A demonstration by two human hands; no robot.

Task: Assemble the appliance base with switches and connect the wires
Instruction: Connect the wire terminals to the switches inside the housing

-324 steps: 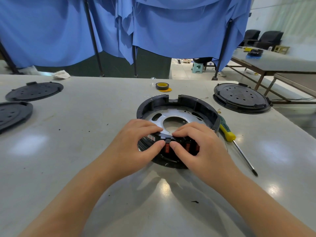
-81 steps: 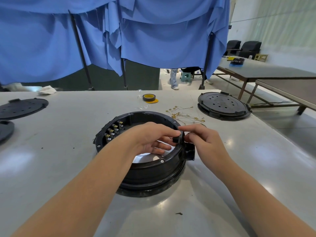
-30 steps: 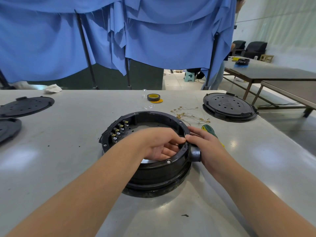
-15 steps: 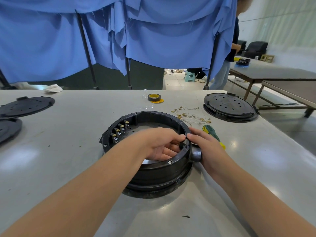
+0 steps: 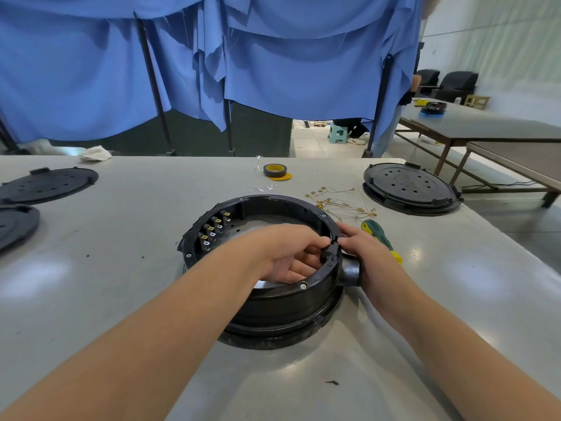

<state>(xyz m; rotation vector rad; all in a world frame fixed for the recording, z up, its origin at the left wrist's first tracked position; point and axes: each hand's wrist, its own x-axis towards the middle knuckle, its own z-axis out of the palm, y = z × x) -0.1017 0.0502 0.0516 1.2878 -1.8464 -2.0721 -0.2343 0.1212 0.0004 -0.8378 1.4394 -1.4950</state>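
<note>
Black base (image 5: 291,302): ringed both hands' work.
Left hand (image 5: 285,253): inside, fingers pinched small black part (image 5: 326,253).
Right hand (image 5: 368,253): curled round outside knob (image 5: 350,272).
Screwdriver (image 5: 379,235): behind right hand.

- The scene is being viewed by a single head-worn camera, from above and behind the left hand (image 5: 285,253) and the right hand (image 5: 367,253).
- The lens is being aimed forward and down, so both forearms are being seen running in from the lower edge.
- The hands are being kept near, close to mid-frame, at the black round base (image 5: 273,287).
- Beyond the hands, the table (image 5: 121,268) and the blue curtain (image 5: 273,56) are being taken in by the wide angle.
- No second view is being supplied, so nothing is being shared.
</note>
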